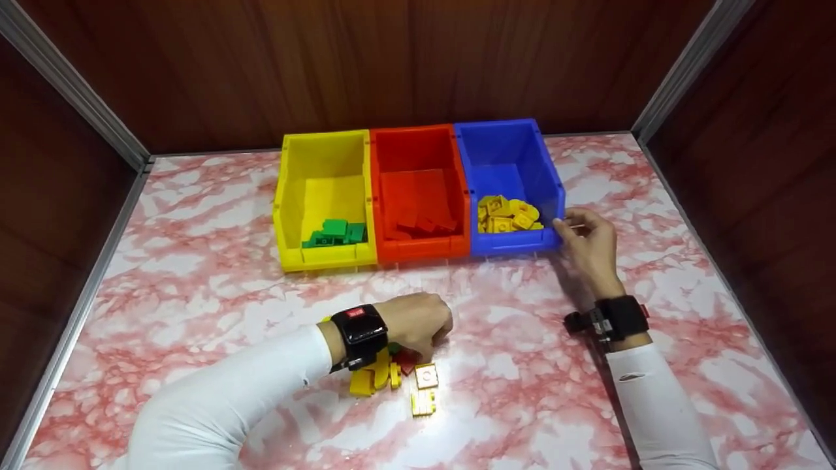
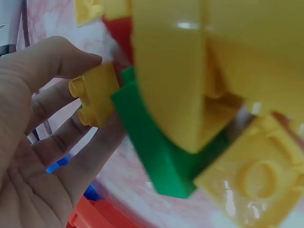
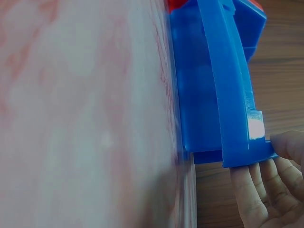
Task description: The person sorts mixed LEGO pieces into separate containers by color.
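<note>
My left hand [image 1: 418,320] is over a small heap of toy bricks on the table. In the left wrist view, its thumb and fingers pinch a yellow brick [image 2: 99,94] with two studs. Right beside that lie a green brick [image 2: 156,142] and several yellow bricks [image 2: 251,180], with a bit of a red brick [image 2: 121,35] behind. My right hand [image 1: 591,245] grips the front right corner of the blue bin [image 1: 516,243], thumb at the rim and fingers along the outer side. Part of the heap is hidden under the left hand and wrist.
Left of the blue bin stand a red bin [image 1: 421,249] with red bricks and a yellow bin [image 1: 326,259] with green bricks. Yellow bricks [image 1: 501,224] lie in the blue bin. Wooden panels [image 1: 418,65] rise behind and at both sides of the marbled table [image 1: 522,405].
</note>
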The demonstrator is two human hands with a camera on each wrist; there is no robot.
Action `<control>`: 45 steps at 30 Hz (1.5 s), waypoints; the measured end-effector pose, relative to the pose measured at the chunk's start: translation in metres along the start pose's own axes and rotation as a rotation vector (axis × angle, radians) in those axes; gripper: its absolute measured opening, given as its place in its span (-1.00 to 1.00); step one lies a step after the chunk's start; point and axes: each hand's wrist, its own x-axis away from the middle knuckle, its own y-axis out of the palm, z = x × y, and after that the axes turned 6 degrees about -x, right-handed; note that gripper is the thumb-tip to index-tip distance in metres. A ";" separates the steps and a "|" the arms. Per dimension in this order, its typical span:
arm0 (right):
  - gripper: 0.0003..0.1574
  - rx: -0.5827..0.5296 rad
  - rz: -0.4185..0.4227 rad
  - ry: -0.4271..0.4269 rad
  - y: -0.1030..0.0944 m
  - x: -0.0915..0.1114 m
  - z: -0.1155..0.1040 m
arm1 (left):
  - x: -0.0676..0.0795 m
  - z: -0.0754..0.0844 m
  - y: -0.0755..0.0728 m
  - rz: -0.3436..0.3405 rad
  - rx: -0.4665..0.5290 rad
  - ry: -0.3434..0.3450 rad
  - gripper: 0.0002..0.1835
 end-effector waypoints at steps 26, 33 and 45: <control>-0.65 0.035 -0.007 0.013 -0.003 -0.001 0.002 | -0.098 -0.002 -0.086 0.361 0.107 -0.031 -0.90; -0.66 0.041 -0.018 -0.009 -0.002 0.000 0.002 | -0.127 -0.011 -0.101 0.443 -0.026 -0.095 -0.95; -0.64 0.034 -0.025 -0.022 -0.003 0.000 0.001 | -0.148 -0.007 -0.095 0.405 -0.332 -0.188 -0.76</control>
